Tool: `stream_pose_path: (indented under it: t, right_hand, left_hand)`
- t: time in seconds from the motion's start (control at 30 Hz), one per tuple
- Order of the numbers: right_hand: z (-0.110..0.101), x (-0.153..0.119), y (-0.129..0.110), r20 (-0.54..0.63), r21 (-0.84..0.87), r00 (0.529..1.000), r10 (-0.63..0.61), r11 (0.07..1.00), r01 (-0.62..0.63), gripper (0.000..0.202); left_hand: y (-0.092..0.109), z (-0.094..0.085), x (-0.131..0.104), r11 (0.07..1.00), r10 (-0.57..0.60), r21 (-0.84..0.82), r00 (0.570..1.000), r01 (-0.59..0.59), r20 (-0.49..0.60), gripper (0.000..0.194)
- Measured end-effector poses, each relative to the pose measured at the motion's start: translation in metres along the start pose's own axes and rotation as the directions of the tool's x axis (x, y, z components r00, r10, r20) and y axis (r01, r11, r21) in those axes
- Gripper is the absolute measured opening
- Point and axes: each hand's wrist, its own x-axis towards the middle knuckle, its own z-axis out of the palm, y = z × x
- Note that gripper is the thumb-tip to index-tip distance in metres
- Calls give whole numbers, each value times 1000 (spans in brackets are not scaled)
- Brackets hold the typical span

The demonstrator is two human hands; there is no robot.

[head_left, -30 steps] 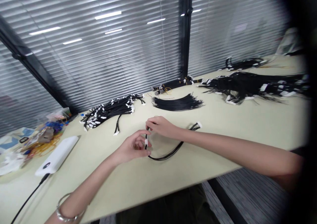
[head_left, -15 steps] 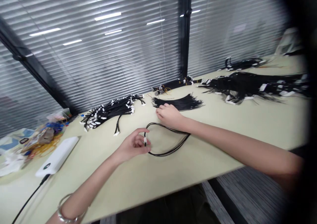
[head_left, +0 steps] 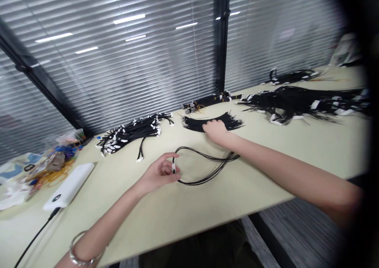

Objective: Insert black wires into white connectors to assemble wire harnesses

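On the pale yellow-green table (head_left: 266,157), left hand (head_left: 158,173) pinching the white connector of a looped black wire harness (head_left: 204,167), right hand (head_left: 216,130) now moved off it onto the fanned pile of loose black wires (head_left: 211,122) beyond, fingers curled, grip unclear.

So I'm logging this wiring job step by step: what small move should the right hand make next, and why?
Probably pinch one loose wire: the right hand rests on the near edge of the fan of loose black wires, while the left hand holds the white connector of the looped harness, seemingly awaiting it.
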Motion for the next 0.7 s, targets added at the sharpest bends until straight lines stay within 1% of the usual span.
stream_pose_path:
  t: [0.17,0.4,0.53,0.7]
  right_hand:
    - [-8,1,3,32,-14,999,6,1000,-5,30]
    - [-12,1,4,16,18,1000,-20,1000,20,28]
    - [-11,3,3,-23,75,998,-55,996,56,23]
    - [-4,2,-4,-108,202,992,-62,976,83,28]
  left_hand:
    - [1,0,-1,1000,0,3,1000,0,3,55]
    - [0,0,0,1000,1,5,1000,-1,-1,54]
    - [-1,0,0,1000,3,15,1000,-3,3,54]
    - [0,-1,-1,1000,-3,24,1000,3,6,54]
